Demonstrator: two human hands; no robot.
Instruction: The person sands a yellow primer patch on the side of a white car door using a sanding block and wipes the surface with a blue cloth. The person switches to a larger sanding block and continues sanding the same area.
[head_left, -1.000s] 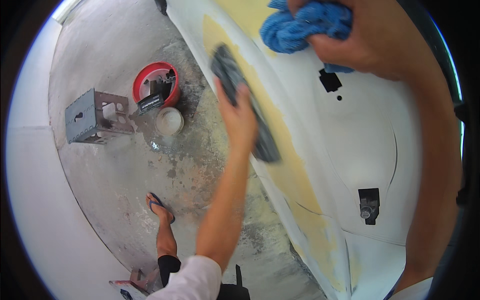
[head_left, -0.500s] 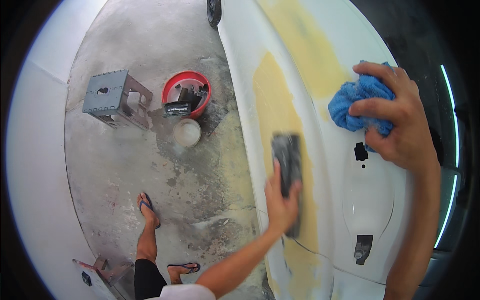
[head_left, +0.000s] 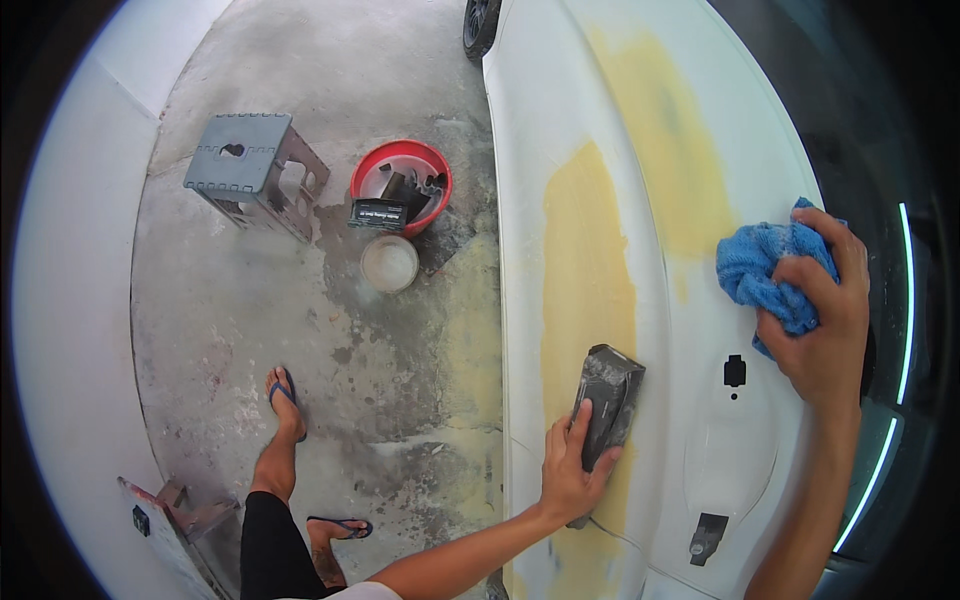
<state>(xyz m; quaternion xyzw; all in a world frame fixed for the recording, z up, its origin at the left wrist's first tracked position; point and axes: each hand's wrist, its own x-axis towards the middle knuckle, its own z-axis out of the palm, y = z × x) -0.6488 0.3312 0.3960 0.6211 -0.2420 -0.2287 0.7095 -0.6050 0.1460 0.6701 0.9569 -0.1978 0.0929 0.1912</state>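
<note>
My left hand (head_left: 574, 470) grips a dark, dust-smeared sanding block (head_left: 612, 400). The block lies slanted against a yellowish filler patch (head_left: 588, 260) on a white car side panel (head_left: 520, 300). Up on the right, my right hand (head_left: 828, 330) clutches a crumpled blue cloth (head_left: 762, 268) against the upper bodywork, its fingers sunk into the folds. Beyond the cloth, a second yellowish patch (head_left: 672, 140) runs along the panel. Close to that hand are a black cutout (head_left: 735, 370) and a dark fitting (head_left: 708, 538) at either end of a handle recess (head_left: 725, 450).
A red basin (head_left: 447, 180) holding dark pieces and a small box (head_left: 378, 213) stands on the stained floor, beside a round whitish tub (head_left: 389, 264). Farther left are a grey step stool (head_left: 240, 155) and a white wall (head_left: 80, 300). A car wheel (head_left: 481, 28) shows at the top.
The whole view has shifted, so the car and floor items sit lower and farther right. The sanding block, blurred before, now appears sharp and more tilted. Both hands keep their holds.
</note>
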